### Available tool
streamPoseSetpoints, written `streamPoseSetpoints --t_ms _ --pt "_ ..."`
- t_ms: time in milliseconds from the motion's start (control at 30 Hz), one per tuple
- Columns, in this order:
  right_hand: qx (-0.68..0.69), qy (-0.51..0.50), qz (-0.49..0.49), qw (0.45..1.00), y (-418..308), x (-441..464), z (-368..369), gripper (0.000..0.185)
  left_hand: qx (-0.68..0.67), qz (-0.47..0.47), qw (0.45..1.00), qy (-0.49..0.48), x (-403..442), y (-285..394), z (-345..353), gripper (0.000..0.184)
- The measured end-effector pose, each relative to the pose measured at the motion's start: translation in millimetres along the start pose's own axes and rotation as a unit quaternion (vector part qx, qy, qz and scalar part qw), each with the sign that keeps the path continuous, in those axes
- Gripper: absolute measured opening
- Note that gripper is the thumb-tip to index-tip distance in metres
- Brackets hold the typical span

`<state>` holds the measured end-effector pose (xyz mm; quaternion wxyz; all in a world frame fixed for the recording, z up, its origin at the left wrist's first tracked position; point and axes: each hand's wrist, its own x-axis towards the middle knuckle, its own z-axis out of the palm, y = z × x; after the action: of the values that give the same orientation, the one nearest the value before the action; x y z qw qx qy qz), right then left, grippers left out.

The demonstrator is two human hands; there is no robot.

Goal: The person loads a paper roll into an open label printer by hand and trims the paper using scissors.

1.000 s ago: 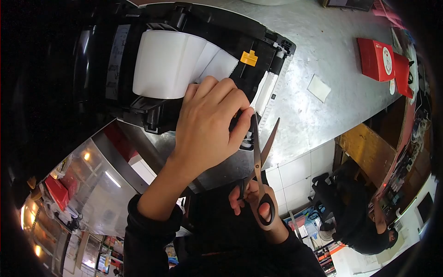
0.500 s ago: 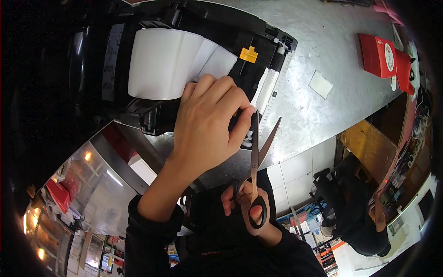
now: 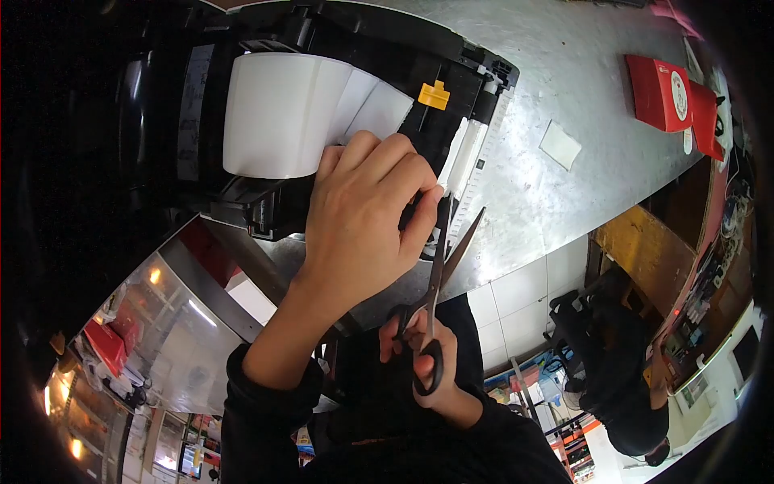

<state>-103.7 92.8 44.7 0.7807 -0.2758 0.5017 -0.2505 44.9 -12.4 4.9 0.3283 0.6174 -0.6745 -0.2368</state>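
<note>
A black label printer [image 3: 379, 36] lies open on the metal table, with a white label roll [image 3: 278, 113] in it. A yellow tab [image 3: 434, 95] shows beside a white paper strip [image 3: 466, 157] on the black roller. My left hand [image 3: 367, 214] reaches over the printer, thumb and forefinger pinched at the strip's lower end. My right hand [image 3: 427, 355] holds scissors [image 3: 436, 282] by their black handles. The blades are apart, and one tip is close to my left thumb and the strip's end.
A small white paper square [image 3: 559, 145] lies on the metal table [image 3: 540, 210]. Farther right is a red box [image 3: 659, 93]. Another person [image 3: 617, 379] in dark clothes is at the lower right, near a wooden cabinet [image 3: 649, 254].
My right hand has moved left with the scissors, and the blades have come a little closer together. My left hand stays nearly still. The person at the lower right has bent or shifted lower.
</note>
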Motion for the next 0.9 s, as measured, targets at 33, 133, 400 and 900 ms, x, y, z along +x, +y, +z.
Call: streamPoseSetpoints --t_ms 33,133,400,900 --pt "-0.033 0.014 -0.013 0.999 1.6 2.2 1.8 0.071 0.004 0.002 1.000 0.001 -0.3 -0.3 -0.2 0.013" --pt "-0.017 0.157 -0.121 0.980 4.9 19.9 -20.5 0.072 0.004 -0.003 1.000 -0.003 -0.5 0.5 -1.2 0.013" --pt "-0.113 0.112 -0.036 0.987 -24.2 9.1 -61.0 0.070 0.000 -0.004 0.999 0.050 1.2 4.8 2.2 0.011" --pt "-0.035 -0.034 0.017 0.999 -12.2 -1.1 -25.7 0.067 -0.004 -0.018 1.000 0.008 1.4 3.4 -1.3 0.010"
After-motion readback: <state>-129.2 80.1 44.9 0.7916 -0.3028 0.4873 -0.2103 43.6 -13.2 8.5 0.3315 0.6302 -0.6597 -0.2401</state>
